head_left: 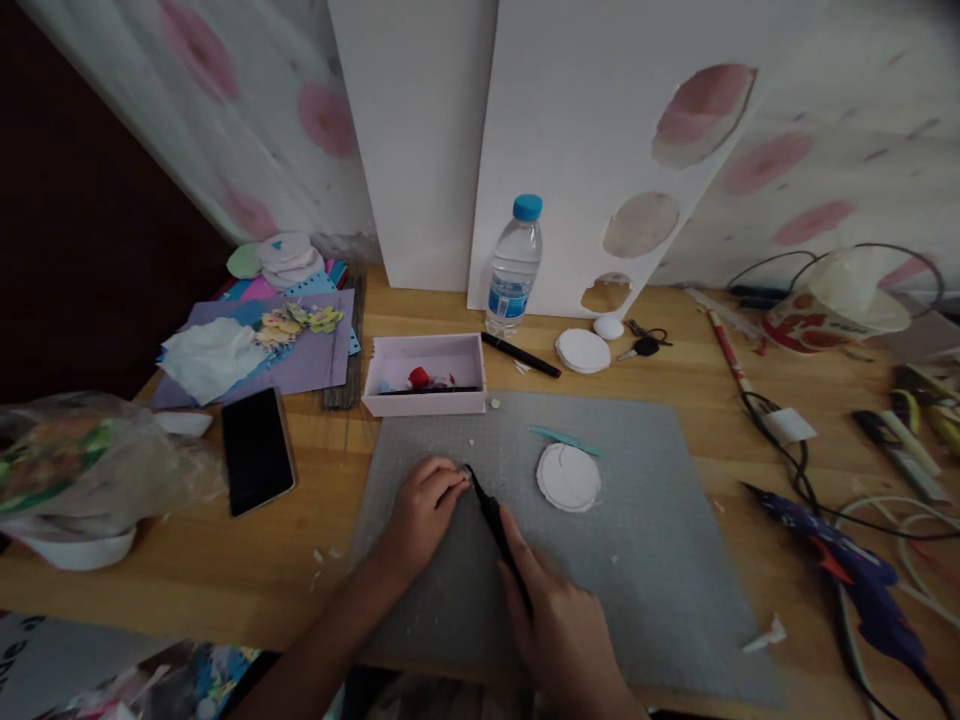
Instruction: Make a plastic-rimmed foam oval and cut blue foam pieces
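Observation:
My left hand (pixel 421 515) is over the grey cutting mat (pixel 637 590), thumb and fingertips pinched on a small pale piece (pixel 466 474) too tiny to name. In my right hand (pixel 559 615) is a slim black tool (pixel 495 520) with a bent tip, which looks like tweezers. Its tip touches or nearly touches the piece at my left fingertips. To the right on the mat lies a round white scalloped disc (pixel 568 478), with a thin teal tool (pixel 564 440) just behind it.
Behind the mat are an open pink box (pixel 427 403), a black pen (pixel 521 355) and a water bottle (pixel 514 265). A phone (pixel 259 450) lies left. On the right are a glue gun (pixel 832 560), cables and a paper tub (pixel 832 315). White boards (pixel 555 130) lean behind.

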{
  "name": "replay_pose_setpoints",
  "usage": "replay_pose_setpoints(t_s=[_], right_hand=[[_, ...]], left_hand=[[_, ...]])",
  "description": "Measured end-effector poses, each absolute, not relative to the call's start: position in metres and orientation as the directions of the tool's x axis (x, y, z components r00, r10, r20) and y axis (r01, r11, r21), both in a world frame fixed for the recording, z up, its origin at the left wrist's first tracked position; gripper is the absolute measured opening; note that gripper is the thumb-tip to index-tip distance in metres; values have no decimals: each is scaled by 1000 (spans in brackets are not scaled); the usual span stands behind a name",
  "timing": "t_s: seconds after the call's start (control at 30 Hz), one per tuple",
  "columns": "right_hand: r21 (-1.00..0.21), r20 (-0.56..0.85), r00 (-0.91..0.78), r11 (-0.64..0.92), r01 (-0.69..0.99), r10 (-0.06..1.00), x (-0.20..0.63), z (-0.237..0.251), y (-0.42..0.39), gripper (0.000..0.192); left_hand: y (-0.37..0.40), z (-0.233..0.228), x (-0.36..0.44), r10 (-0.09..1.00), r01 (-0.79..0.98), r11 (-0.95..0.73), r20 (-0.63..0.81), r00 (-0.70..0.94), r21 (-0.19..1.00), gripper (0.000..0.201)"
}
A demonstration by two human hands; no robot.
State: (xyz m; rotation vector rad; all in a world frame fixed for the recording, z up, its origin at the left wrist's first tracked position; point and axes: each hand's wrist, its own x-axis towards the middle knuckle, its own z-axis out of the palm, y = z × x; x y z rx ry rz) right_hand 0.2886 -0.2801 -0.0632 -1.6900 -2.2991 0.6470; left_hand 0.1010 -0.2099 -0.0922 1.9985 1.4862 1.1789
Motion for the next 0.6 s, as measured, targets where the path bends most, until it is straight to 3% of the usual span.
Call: replay_pose_setpoints(t_s=[0.2,0.6], right_hand=[[-549,-23,-270,213,808,963,291,-71,-283,57],[-505,1,-296,256,825,955,290,-68,-284,59]], left_hand=[[-212,-90,100,918,613,-343,392,59,712,10],[-213,-89,102,922,633,-319,386,35,705,12]])
